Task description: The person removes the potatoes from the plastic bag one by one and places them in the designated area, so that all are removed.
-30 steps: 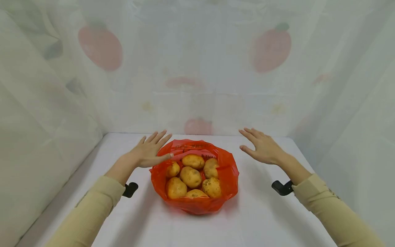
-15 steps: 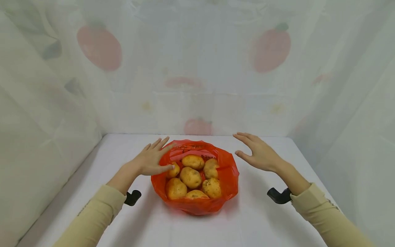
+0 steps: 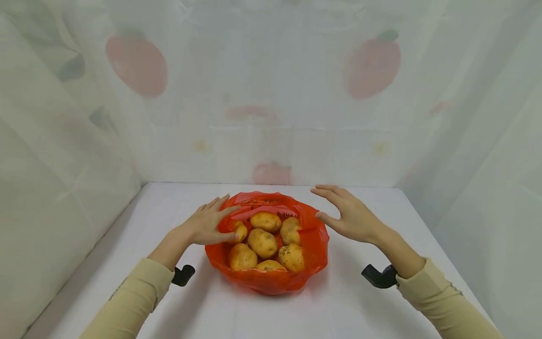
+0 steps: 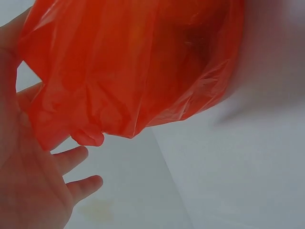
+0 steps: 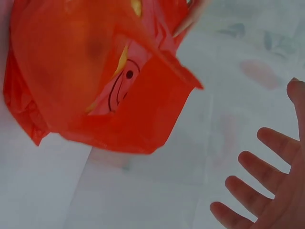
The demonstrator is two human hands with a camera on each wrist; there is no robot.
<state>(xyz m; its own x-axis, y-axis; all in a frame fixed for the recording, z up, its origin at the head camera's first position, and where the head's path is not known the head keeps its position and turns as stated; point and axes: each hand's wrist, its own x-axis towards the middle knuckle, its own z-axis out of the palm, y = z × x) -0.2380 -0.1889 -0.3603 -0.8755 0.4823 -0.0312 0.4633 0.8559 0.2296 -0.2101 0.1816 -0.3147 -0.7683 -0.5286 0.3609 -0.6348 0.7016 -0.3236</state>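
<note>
A red plastic bag point(image 3: 271, 282) sits on the table, its mouth spread wide. Several yellow potatoes point(image 3: 262, 243) lie inside it. At the bag's left rim is my left hand point(image 3: 205, 226), thumb and fingers extended. In the left wrist view the bag point(image 4: 105, 71) covers part of that hand point(image 4: 35, 176); whether they touch I cannot tell. My right hand point(image 3: 353, 217) hovers by the bag's right rim, fingers spread and slightly bent, holding nothing. The right wrist view has a gap between this hand point(image 5: 271, 191) and the bag point(image 5: 71, 62).
The table point(image 3: 271, 320) has a white cover. Pale curtains point(image 3: 271, 94) with faded fruit prints stand behind it and on both sides. A black wrist mount point(image 3: 184, 275) shows at the left cuff, another black mount point(image 3: 381, 277) at the right.
Both hands have come lower and closer to the bag, the left moving right and the right moving left. The bag and potatoes have stayed in place.
</note>
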